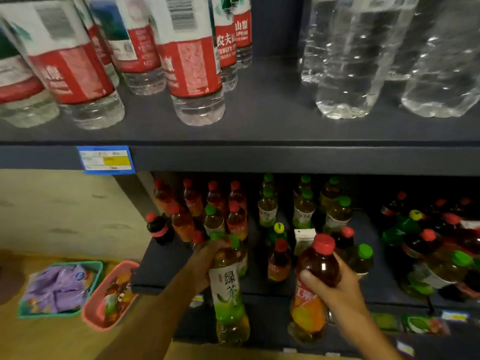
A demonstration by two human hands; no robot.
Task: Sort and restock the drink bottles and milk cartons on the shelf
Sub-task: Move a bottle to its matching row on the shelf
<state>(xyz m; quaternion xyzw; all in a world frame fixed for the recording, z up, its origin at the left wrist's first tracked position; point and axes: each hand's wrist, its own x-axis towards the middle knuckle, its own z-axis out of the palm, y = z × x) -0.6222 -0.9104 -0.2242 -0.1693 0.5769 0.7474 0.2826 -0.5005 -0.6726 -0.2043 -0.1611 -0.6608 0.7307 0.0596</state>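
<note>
My left hand (205,263) grips the neck of a green tea bottle (228,294) with a green cap, held in front of the lower shelf (166,266). My right hand (340,289) holds a red-capped black tea bottle (315,289) with an orange label beside it. Behind them the lower shelf carries mixed red-capped tea bottles (215,201), green-capped tea bottles (304,203), a cola bottle (158,228), a yellow-capped green soda bottle (276,233) and a white carton (304,240). More mixed bottles (428,242) crowd the right side.
The upper shelf (259,115) holds red-labelled water bottles (192,61) on the left and clear unlabelled bottles (363,55) on the right. A blue price tag (106,159) sits on its edge. On the floor at left stand a green basket (59,289) and a pink basket (111,294).
</note>
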